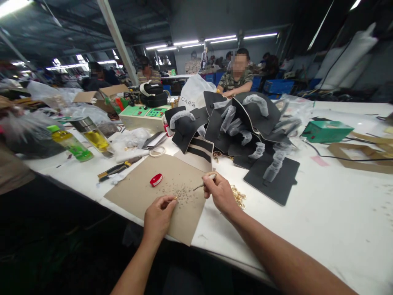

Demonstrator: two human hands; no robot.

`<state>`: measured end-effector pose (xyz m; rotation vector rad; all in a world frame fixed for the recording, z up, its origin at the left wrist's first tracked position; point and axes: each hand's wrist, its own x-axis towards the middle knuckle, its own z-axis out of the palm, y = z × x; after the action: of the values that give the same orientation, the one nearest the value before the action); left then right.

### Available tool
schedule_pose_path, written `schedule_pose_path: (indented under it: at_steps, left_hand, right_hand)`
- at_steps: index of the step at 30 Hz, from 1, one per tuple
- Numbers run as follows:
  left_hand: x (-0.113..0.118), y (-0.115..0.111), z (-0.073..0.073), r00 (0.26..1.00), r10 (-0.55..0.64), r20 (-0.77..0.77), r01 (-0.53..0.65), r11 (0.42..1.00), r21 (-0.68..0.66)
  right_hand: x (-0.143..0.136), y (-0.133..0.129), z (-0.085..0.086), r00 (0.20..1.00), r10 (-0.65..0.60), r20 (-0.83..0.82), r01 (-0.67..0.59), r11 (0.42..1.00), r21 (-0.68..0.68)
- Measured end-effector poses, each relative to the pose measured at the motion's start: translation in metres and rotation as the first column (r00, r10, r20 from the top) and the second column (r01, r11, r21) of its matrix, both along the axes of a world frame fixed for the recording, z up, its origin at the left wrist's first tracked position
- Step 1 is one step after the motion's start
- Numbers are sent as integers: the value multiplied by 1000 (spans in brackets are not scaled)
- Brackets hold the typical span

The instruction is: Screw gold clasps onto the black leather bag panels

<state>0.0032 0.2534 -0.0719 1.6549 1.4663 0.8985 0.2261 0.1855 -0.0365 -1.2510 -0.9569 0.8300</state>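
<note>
My left hand [159, 215] pinches a tiny gold metal fitting [176, 198] above a sheet of brown card [135, 196]. Many tiny dark pieces [184, 192] are scattered over the card. In my right hand [219, 190] is a thin pointed tool with a pale handle [211, 176], probably a small screwdriver; its tip points down at the scattered pieces. A red round tape roll or case [156, 180] lies on the card. A pile of gold metal fittings [238, 197] sits on the table just beyond my right wrist.
Black bag panels with plastic-wrapped handles [233, 119] are heaped ahead. At left lie a yellow-and-black cutter or pliers [118, 169], a green-capped bottle [70, 143] and a glass flask [93, 137]. A green box [327, 131] and open carton [362, 157] stand right. A person [236, 78] sits opposite.
</note>
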Motion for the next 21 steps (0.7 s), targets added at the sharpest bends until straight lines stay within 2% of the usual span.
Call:
schedule_pose_path:
  at_steps: [4,7,9,11,13,16,18,21]
  left_hand:
    - [12,1,5,983,-4,-182,41,979,202]
    - [35,-12,5,959,-21,-283,136,910,393]
    - [58,-23,4,939,-102,-329,252,856,451]
    - [83,-33,3,887,-204,-414,390,811,436]
    - [107,-38,2,806,-280,-522,507,782,364]
    - [134,-39,2,717,-305,-627,570,774,274]
    - [143,-38,2,708,-295,-641,562,785,260]
    - [145,-37,2,759,-316,-570,533,804,264]
  right_hand:
    - [35,-13,-4,996,-78,-51,79,997,15]
    - [54,-16,-13,974,-158,-163,158,987,-10]
    - [60,-15,-16,951,-202,-234,202,979,-21]
    - [64,-13,-17,941,-215,-263,220,975,-11]
    - [65,-11,-17,941,-199,-273,208,978,5]
    - [65,-11,-16,932,-170,-319,182,983,7]
    - [66,-11,-16,926,-157,-344,170,985,9]
    - [65,-11,-14,924,-151,-351,165,986,11]
